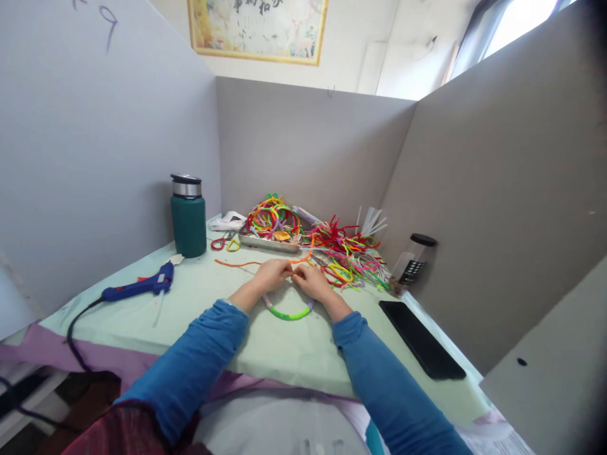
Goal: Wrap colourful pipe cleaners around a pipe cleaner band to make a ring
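My left hand point(274, 275) and my right hand point(309, 280) meet over the middle of the table, fingers pinched together at the far side of a ring wrapped in coloured pipe cleaner point(290, 316). The ring's near arc shows green, with pale pink and purple at its sides; its far part is hidden by my hands. An orange pipe cleaner point(237, 263) runs out from my fingers, one end reaching left along the table and the other rising to the right. Both hands are closed on this orange strand where it meets the ring.
Behind my hands are a metal tray point(270, 243) of colourful rings and a heap of loose pipe cleaners point(339, 243). Scissors point(226, 244) lie left of the tray. A green bottle point(188, 218) and a blue glue gun point(142, 284) are left; a clear bottle point(413, 262) and black phone point(420, 338) right.
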Demonstrator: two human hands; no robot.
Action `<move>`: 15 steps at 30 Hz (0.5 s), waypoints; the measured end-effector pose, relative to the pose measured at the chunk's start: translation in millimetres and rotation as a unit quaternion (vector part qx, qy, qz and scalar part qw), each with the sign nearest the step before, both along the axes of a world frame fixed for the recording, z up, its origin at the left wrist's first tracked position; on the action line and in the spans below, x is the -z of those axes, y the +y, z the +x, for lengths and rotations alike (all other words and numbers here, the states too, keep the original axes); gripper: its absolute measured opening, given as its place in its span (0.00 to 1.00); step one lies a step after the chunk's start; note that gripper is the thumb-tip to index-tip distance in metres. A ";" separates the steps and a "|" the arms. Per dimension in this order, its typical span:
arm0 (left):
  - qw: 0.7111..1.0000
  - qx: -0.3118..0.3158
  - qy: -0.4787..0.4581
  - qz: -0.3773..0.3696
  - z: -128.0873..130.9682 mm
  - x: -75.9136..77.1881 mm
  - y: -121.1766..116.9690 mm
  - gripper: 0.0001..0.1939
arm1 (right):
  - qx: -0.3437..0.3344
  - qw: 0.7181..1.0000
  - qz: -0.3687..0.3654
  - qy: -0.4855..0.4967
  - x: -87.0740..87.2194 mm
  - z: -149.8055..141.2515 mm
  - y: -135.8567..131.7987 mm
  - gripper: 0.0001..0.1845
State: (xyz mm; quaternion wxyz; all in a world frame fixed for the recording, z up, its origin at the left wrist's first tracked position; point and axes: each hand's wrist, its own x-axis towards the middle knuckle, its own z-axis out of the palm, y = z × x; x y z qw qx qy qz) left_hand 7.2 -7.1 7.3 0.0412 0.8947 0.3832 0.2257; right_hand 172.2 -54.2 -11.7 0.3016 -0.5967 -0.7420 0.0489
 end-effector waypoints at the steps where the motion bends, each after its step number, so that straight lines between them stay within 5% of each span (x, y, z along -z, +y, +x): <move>1: 1.000 -0.002 -0.003 0.000 0.0 0.3 0.3 0.11 | 0.003 1.000 0.002 -0.002 -0.4 -0.2 -0.4 0.08; 15: 1.000 -0.015 -0.016 -0.012 0.6 1.0 -0.1 0.11 | 0.029 0.998 0.002 -0.053 -2.1 -2.5 -2.1 0.10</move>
